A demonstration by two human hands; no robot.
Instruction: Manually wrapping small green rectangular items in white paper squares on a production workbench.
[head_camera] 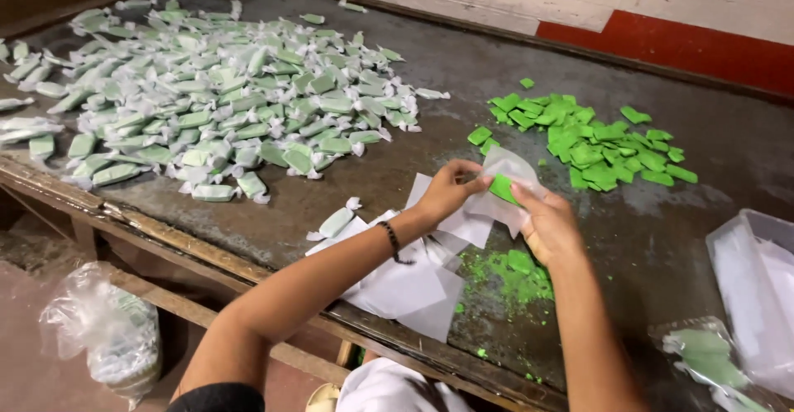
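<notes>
Head view: both hands wrap a green piece in paper.
Left hand (447, 190) and right hand (546, 226) pinch a translucent wrapper (504, 172) around the green candy piece (502, 188), seemingly just above the loose wrapper sheets (405, 284) on the metal table (463, 64).

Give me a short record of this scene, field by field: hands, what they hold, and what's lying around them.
left hand: pinches one edge of the translucent wrapper
right hand: holds the wrapper's other side around a green piece
unwrapped green pieces: heap beyond the hands
wrapped pieces: large pile, far left of the table
paper sheets: loose stack under the left wrist
green crumbs: below the right hand
</notes>
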